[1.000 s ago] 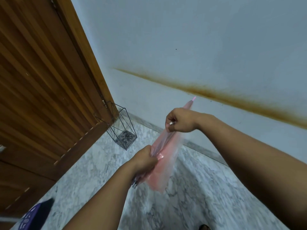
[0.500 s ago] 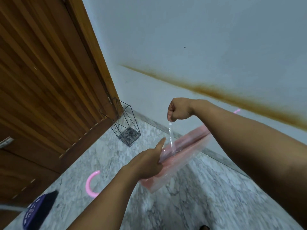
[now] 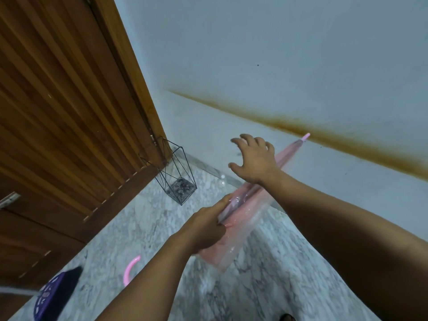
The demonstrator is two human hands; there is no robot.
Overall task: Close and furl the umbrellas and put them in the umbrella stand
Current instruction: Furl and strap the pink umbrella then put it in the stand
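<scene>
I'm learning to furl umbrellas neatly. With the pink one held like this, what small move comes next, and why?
Probably bring the right hand back down onto the pink umbrella to wrap its loose folds. That hand hovers open above it, only the left hand grips it, and the canopy looks slack, not yet ready for the wire stand.

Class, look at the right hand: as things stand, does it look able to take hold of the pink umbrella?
Probably yes. The right hand hovers open, fingers spread, just above the pink umbrella, which the left hand grips lower down. Nothing lies between hand and canopy.
</scene>
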